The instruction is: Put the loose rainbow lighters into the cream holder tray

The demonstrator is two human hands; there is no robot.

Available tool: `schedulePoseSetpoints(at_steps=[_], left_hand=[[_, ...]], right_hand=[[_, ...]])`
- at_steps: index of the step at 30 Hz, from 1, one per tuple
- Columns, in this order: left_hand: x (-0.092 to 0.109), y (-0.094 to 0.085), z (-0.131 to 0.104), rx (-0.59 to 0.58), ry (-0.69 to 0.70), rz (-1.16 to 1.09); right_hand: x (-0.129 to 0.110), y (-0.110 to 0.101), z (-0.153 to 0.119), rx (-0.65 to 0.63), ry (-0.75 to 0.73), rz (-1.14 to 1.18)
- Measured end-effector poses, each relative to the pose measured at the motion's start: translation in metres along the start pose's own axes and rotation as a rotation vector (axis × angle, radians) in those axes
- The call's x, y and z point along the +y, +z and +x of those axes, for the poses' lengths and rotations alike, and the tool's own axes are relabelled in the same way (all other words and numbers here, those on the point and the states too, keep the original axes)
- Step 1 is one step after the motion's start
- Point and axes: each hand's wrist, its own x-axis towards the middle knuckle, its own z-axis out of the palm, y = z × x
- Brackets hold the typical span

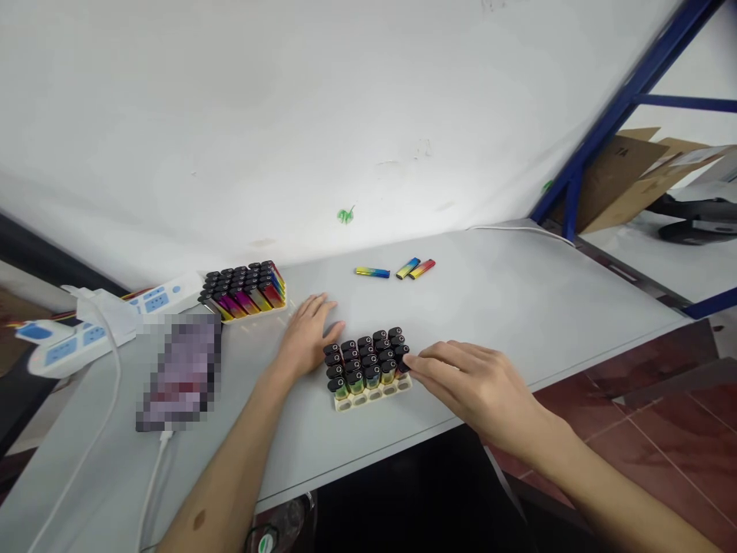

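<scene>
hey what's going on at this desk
A person's right hand is at the right side of a pale tray of black-topped lighters, fingers on one of them. The left hand rests by the tray's other side. The tray's near row of holes is unfilled. A fuller-looking block of lighters stands behind, and three loose ones lie near the wall.

Contents of my view: two hands – my left hand point(308, 330) and my right hand point(484, 388); two racks, near rack point(368, 400) and far rack point(253, 315); three loose lighters point(372, 273); twenty capped lighters point(369, 361) in the near rack, with five empty front holes point(375, 394). Far-rack lighters point(245, 299) – too crowded to count exactly.
</scene>
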Motion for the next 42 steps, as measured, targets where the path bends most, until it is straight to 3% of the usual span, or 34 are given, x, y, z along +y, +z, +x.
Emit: schedulePoseSetpoints(at_steps=[10,13,19,22,25,30,33,38,42], left_hand=[[-0.002,0.003,-0.001,0.024,0.015,-0.005],[-0.002,0.003,0.000,0.007,0.006,0.007],[-0.005,0.005,0.001,0.040,0.027,0.021],[-0.005,0.005,0.001,0.037,0.025,0.024],[-0.004,0.004,0.001,0.014,0.007,0.020],[-0.003,0.002,0.001,0.010,0.016,0.019],[-0.004,0.003,0.001,0.025,0.021,0.017],[-0.005,0.005,0.001,0.043,0.028,0.022],[-0.004,0.003,0.001,0.028,0.022,0.011]], right_hand=[[0.006,0.004,-0.001,-0.004,0.065,0.145],[0.015,0.007,0.000,0.009,0.151,0.210],[0.079,0.031,0.040,-0.002,0.531,0.171],[0.115,0.051,0.063,-0.097,0.638,0.027],[0.133,0.063,0.071,-0.151,0.667,-0.044],[0.136,0.063,0.060,-0.097,0.766,-0.092],[0.139,0.062,0.050,-0.088,0.742,-0.062],[0.133,0.060,0.047,-0.097,0.611,0.284],[0.112,0.062,0.062,0.032,0.631,0.683]])
